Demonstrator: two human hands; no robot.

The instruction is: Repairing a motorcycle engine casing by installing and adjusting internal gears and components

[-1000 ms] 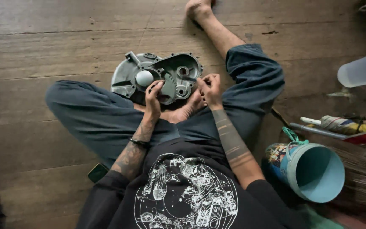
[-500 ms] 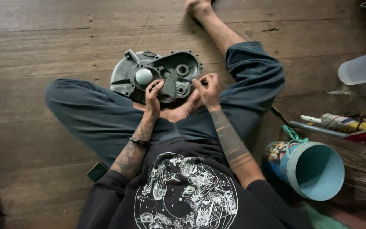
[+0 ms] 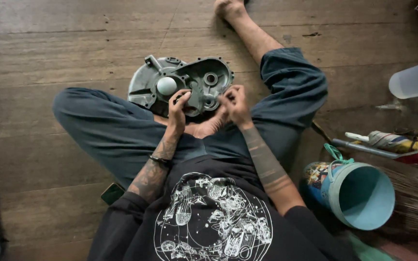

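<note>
A grey cast-metal engine cover (image 3: 204, 77) lies on the wooden floor (image 3: 64, 43) in front of my crossed legs, inner side up, with a pale round boss (image 3: 166, 85) at its left. My left hand (image 3: 179, 107) grips the cover's near edge, fingers curled over it just right of the boss. My right hand (image 3: 234, 104) is at the cover's lower right rim with its fingertips pinched together. Whether a small part sits between them is hidden.
A light blue bucket (image 3: 364, 195) lies on its side at my right, with a broom (image 3: 414, 198) behind it. Tools and a rolled cloth (image 3: 388, 142) lie beyond, and a translucent plastic jug (image 3: 414, 79) is at the right edge. A dark phone (image 3: 112, 193) lies by my left thigh.
My right hand has dropped slightly toward the cover's rim. My left hand keeps its grip, and the cover has not moved.
</note>
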